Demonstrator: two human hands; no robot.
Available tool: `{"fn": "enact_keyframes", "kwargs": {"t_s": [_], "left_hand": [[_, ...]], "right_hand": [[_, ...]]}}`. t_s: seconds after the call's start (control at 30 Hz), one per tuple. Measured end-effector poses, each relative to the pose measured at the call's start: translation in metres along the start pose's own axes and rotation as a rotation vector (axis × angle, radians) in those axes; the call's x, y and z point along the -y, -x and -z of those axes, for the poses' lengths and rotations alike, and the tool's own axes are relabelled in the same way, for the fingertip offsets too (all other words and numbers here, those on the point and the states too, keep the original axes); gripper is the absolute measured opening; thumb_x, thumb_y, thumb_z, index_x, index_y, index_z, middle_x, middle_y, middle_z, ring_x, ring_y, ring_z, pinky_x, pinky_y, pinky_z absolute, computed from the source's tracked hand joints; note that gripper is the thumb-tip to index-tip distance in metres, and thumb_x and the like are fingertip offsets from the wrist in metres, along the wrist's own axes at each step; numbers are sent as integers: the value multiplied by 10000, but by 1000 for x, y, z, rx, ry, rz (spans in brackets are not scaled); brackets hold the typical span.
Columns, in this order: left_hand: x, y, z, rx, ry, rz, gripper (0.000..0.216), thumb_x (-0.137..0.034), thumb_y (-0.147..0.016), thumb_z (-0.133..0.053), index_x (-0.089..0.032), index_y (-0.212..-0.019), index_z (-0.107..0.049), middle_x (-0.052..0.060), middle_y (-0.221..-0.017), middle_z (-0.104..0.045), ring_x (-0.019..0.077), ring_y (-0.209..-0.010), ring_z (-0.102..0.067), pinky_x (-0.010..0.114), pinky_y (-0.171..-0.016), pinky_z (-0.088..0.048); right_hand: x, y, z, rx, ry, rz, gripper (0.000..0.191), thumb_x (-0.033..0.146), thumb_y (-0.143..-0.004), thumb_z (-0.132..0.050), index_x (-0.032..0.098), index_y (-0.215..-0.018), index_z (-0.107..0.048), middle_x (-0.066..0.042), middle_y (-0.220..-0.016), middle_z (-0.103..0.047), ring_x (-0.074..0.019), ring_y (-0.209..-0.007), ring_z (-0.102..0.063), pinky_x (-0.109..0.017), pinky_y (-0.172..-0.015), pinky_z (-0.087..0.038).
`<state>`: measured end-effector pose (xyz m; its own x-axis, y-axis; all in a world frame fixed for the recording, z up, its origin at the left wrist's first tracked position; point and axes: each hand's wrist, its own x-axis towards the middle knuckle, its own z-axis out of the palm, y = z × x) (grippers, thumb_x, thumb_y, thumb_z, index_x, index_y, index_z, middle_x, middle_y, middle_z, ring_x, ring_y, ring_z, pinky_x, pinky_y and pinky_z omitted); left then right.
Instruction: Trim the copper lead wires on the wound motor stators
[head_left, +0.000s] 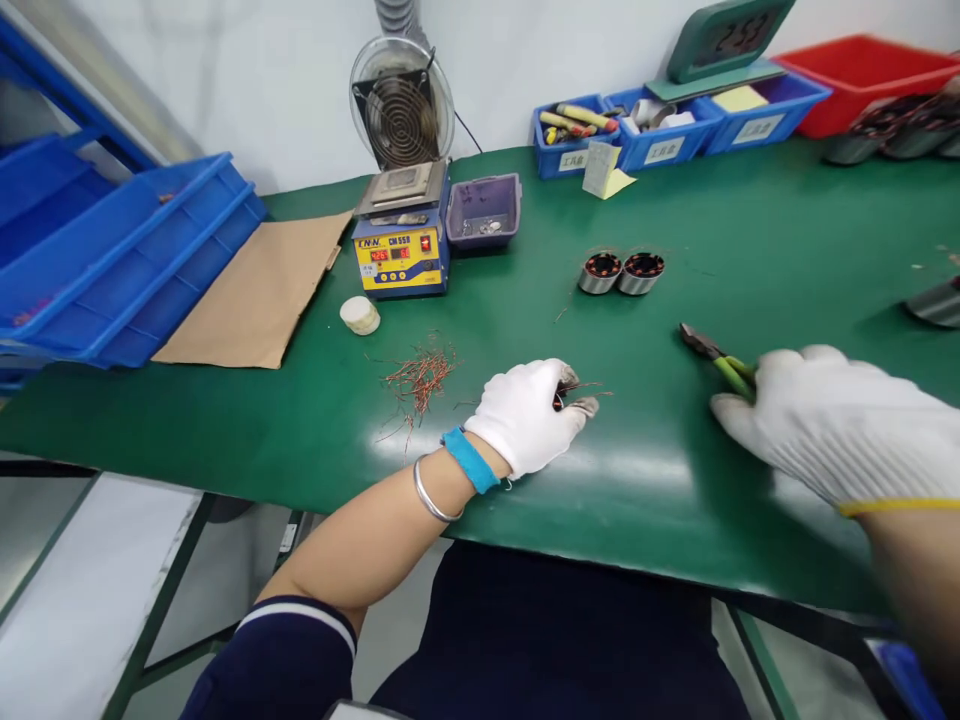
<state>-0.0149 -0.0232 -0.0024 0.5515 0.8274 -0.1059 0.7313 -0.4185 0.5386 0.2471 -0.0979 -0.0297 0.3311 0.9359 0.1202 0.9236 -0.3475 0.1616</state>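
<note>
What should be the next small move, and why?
Probably bring the green-handled pliers in the right grip to the thin wires: these stick out beside the left grip, which holds a mostly hidden part, and the pliers are apart from them.

Glossy tabletop (645,480), ribbed cloth glove (855,430), metal-nosed pliers (724,364), shiny metal bangle (429,495)

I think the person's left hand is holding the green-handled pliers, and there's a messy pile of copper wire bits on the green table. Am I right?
Not quite: the head view shows the right hand holding the green-handled pliers. The copper wire bits do lie in a messy pile on the green table.
</note>
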Motion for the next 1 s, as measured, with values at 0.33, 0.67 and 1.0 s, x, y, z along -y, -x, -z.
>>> {"fn": "enact_keyframes", "kwargs": {"t_s": [0.33, 0.67, 1.0], "left_hand": [[1, 0, -1, 3, -10, -16, 326, -474, -907, -602, -233, -1120, -654, 43, -1123, -741, 247, -1061, -683, 395, -934, -547], [-1, 1, -1, 8, -38, -7, 324, -430, -932, -597, -236, -1185, -651, 42, -1160, -729, 254, -1098, -668, 387, -966, -520], [-1, 0, -1, 29, -32, -37, 299, -381, -927, -601, -220, -1174, -650, 49, -1140, -726, 263, -1084, -663, 402, -949, -514]], "right_hand": [[32, 21, 41, 212, -932, -425, 742, 375, -810, -508, 198, -1527, -440, -215, -1217, -681, -406, -1069, -675, -587, -866, -562], [55, 75, 39, 973, -1634, -246, 1007, 616, -597, -821, 274, -1490, -505, -83, -984, -692, -264, -834, -708, -370, -755, -642], [68, 47, 57, 979, -1667, -354, 996, 412, -593, -797, 264, -1510, -436, -27, -921, -618, -181, -770, -673, -251, -665, -618]]}}
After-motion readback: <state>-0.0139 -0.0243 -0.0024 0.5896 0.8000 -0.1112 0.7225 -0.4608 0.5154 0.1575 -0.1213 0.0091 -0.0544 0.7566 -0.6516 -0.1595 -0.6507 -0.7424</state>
